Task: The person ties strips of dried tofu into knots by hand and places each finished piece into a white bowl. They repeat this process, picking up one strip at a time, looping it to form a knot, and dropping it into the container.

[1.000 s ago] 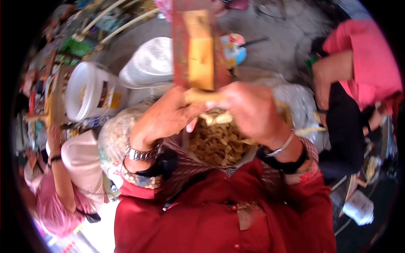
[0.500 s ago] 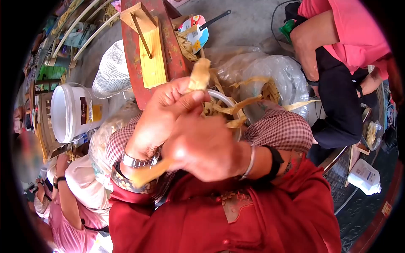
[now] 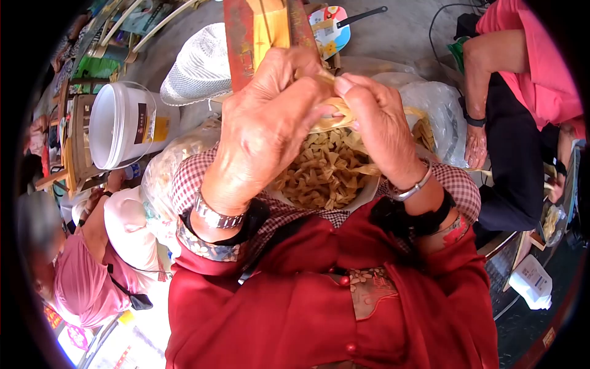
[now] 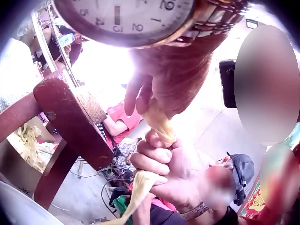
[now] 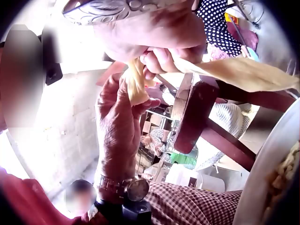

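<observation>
In the head view, my left hand [image 3: 261, 126] and right hand [image 3: 387, 126] meet over a white tub [image 3: 370, 190] full of folded tan pieces [image 3: 326, 169]. Both pinch one pale yellow flat strip [image 3: 342, 111], folded and twisted between the fingertips. From the right wrist, the folded part of the strip [image 5: 136, 84] sits between the two hands, and its long tail [image 5: 239, 72] runs out past my right fingers. The left wrist view shows my right fingers curled round the strip, its tail [image 4: 138, 194] hanging below. My left palm hides part of the left grip.
A red wooden bench [image 3: 243, 49] with a yellow wood block [image 3: 270, 27] stands just beyond my hands. Left are a white mesh hat [image 3: 200, 64] and white bucket [image 3: 126, 123]. A clear plastic bag [image 3: 433, 117] and a seated person in pink [image 3: 534, 67] are right.
Half a second ago my right hand was blurred and crossed below the left, a stub of strip upright in the left fingers. Now it is back at the right, both hands further forward.
</observation>
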The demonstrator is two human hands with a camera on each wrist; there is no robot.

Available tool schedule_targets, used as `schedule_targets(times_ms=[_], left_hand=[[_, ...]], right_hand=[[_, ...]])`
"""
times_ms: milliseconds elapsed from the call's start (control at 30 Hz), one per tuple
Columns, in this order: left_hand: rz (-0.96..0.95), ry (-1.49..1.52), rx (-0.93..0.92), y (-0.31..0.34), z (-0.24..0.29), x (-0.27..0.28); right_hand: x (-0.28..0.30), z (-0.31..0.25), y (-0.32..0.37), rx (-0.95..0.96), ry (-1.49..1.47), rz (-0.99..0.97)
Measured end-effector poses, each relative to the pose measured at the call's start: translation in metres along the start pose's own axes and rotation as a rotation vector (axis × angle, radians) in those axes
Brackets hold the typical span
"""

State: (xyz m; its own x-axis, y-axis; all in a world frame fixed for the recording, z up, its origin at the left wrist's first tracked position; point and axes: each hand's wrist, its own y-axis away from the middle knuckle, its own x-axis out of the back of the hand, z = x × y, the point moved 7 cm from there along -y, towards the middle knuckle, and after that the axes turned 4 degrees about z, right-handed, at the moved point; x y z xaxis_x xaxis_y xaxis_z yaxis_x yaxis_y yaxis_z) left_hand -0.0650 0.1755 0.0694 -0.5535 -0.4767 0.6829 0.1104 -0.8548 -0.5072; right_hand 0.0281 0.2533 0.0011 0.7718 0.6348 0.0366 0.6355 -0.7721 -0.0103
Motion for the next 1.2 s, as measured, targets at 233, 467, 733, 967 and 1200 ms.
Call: schedule_targets(times_ms=[233,467,733,967,1200], left_hand=[[-0.163,0.367,0.269,0.011,-0.026,-0.012],[-0.116,1.412,0.509,0.010,-0.022,-0.022],[-0.054,0.570,0.149,0.006,-0.013,-0.015],[-0.061,0.764,0.404,0.012,-0.020,-0.029],[-0.149,1.571,0.729,0.019,-0.020,-0.040]], right_hand=[[-0.008,-0.012,0.002,0.093,0.012,-0.243],[-0.001,-0.028,0.009,0.294,-0.006,-0.179],[0.006,-0.004,0.010,0.225,-0.103,-0.099],[0.004,-0.005,0.005,0.124,-0.015,0.036],[0.018,0.005,0.008,0.225,-0.161,0.079]])
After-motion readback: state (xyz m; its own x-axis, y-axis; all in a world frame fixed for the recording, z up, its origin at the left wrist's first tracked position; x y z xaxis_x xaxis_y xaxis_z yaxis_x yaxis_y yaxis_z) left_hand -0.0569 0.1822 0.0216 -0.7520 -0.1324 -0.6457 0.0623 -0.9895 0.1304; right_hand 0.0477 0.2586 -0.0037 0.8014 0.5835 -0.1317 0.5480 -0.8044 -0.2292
